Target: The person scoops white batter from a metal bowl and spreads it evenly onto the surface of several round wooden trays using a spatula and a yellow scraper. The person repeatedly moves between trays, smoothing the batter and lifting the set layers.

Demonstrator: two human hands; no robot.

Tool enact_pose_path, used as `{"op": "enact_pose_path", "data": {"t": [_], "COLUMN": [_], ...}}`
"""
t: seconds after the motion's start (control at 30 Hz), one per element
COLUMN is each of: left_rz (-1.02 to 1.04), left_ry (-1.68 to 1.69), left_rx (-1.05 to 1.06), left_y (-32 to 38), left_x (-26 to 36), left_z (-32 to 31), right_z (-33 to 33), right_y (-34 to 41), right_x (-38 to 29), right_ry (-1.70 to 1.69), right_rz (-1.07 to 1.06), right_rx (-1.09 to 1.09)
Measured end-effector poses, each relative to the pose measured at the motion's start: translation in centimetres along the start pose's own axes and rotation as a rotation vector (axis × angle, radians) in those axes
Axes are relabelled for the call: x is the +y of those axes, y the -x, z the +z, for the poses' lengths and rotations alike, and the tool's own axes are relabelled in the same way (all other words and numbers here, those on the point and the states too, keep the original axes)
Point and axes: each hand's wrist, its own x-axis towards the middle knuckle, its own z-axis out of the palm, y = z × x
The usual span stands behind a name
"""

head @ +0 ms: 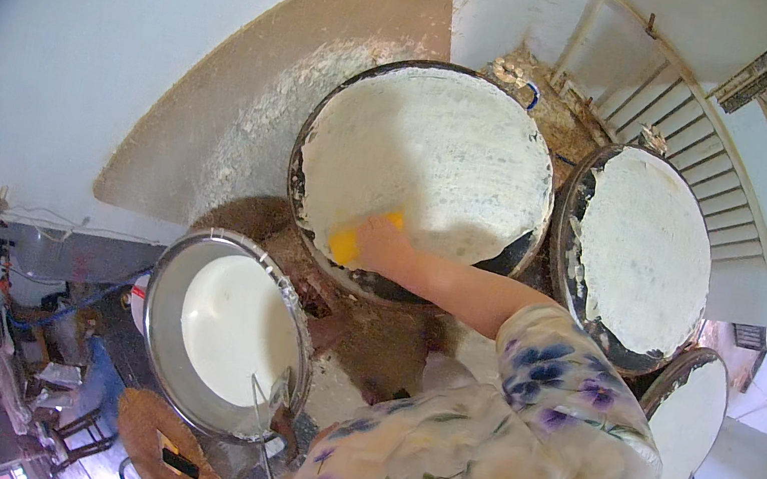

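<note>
My right hand [385, 246] grips a yellow scraper [344, 244] near the lower left rim of a large round dark-rimmed pan [298, 183]. A thin white layer [473, 156] covers most of that pan, and dark bare metal shows along its lower edge. My forearm crosses above the pan's lower right part. Left of my body stands a metal pot [167, 325] holding white liquid [224, 327], with a thin metal handle [263, 402] leaning at its rim. My left hand is out of view.
A second round pan [644, 253] with a white layer stands close on the right, a third [688, 420] below it. A splattered wall [277, 100] rises behind. A metal railing [702, 156] is at upper right. A brown round seat [169, 432] bears a dark flat object [180, 463].
</note>
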Motion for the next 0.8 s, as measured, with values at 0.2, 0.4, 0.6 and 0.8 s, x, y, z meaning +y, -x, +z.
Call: {"op": "enact_pose_path", "data": {"t": [0.2, 0.4, 0.6, 0.8], "left_rz": [0.014, 0.012, 0.015, 0.009], "left_ry": [-0.085, -0.188, -0.272, -0.334], "left_rx": [-0.028, -0.091, -0.14, -0.135], "left_y": [0.3, -0.7, -1.6, -1.6], "left_x": [1.5, 3.4, 5.5, 6.5], "left_z": [0.8, 2.2, 3.6, 5.5], "right_z": [-3.9, -1.9, -8.6, -7.1], "right_y": [-2.9, 4.2, 18.9, 22.1], "right_x": [11.7, 6.5, 2.0, 14.0], "right_ry": [0.213, 0.231, -0.15, 0.03], "right_rz": [0.375, 0.069, 0.114, 0.511], "right_rx": [0.014, -0.283, 0.156, -0.282]}}
